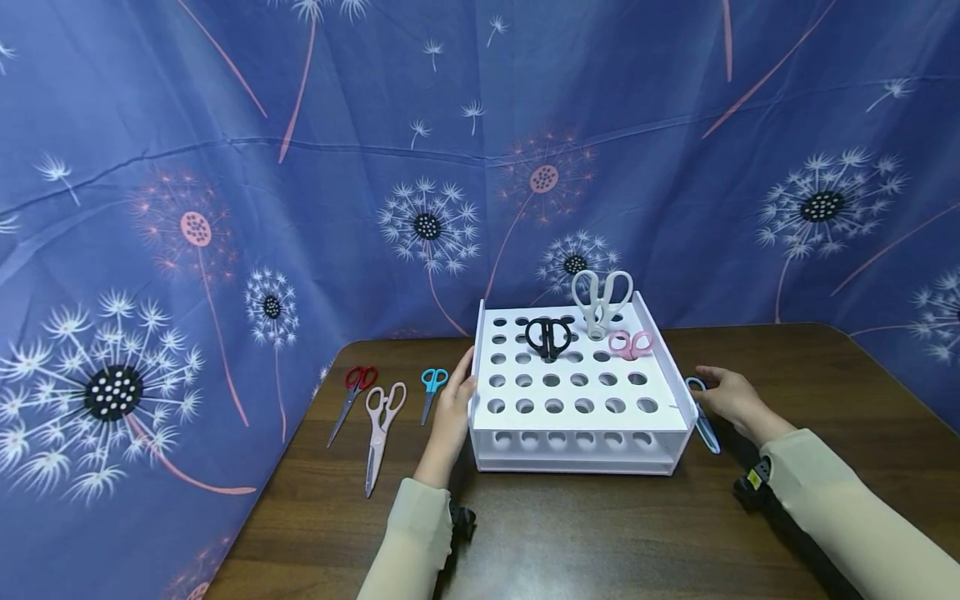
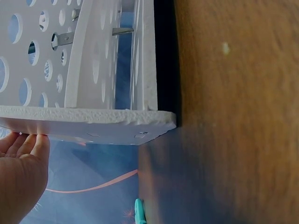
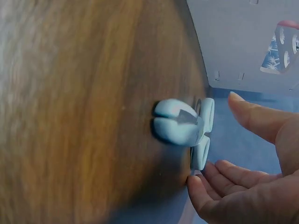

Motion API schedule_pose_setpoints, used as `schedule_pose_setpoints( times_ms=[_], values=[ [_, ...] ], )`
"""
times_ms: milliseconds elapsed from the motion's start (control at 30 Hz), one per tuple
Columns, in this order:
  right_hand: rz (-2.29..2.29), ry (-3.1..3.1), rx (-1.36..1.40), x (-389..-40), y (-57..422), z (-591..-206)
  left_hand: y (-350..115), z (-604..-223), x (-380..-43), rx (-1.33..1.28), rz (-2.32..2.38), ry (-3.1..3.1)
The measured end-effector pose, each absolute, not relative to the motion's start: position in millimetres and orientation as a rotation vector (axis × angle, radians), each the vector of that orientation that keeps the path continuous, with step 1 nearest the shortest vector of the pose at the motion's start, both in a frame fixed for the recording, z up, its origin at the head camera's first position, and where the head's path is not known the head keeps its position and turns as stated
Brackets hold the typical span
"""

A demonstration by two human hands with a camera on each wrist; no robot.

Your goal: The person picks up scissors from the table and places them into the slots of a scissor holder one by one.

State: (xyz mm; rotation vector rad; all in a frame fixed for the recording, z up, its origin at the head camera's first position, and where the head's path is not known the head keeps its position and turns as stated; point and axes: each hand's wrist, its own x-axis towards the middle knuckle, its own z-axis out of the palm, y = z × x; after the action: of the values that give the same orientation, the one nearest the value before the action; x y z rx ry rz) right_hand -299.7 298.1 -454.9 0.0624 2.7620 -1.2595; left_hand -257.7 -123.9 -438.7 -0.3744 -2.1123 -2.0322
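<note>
Pressing with the left hand (image 1: 448,408) on the outside of the left wall of a white box-shaped rack (image 1: 566,392) with rows of round holes, fingers mostly straight and close together, not wrapped around it; holding out the right hand (image 1: 731,398) just beside a pair of light blue scissors (image 1: 705,429), with the thumb spread well away from the fingers and nothing held; cannot tell if touching the loops; can find these scissors lying on the brown wooden worktop (image 1: 570,533), close to the rack's right wall, with tips toward the person; can see three more pairs stuck in holes near the back of the rack: black-handled scissors (image 1: 550,352) on the left, white-handled scissors (image 1: 597,321), and pink-handled scissors (image 1: 631,350) by the right wall; can spot a grey metal blade (image 2: 65,39) poking through the rack; left of the rack, can see red-handled scissors (image 1: 347,410), long pale pink scissors (image 1: 377,437) and small bright blue scissors (image 1: 431,393) lying on the worktop, the last near the left hand; behind everything, can see a blue cloth (image 1: 480,100) with white and pink dandelions
</note>
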Motion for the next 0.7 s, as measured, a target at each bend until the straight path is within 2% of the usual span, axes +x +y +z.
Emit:
schedule_pose_setpoints(
  times_ms=[533, 700],
  values=[
    [-0.996, 2.934, 0.057, -300, 296, -457, -125, -437, -259, -0.356, -2.047, -2.126],
    [-0.978, 2.958, 0.055, -301, 298, -458, -125, -426, -251, -0.362, -2.053, -2.146]
  ],
)
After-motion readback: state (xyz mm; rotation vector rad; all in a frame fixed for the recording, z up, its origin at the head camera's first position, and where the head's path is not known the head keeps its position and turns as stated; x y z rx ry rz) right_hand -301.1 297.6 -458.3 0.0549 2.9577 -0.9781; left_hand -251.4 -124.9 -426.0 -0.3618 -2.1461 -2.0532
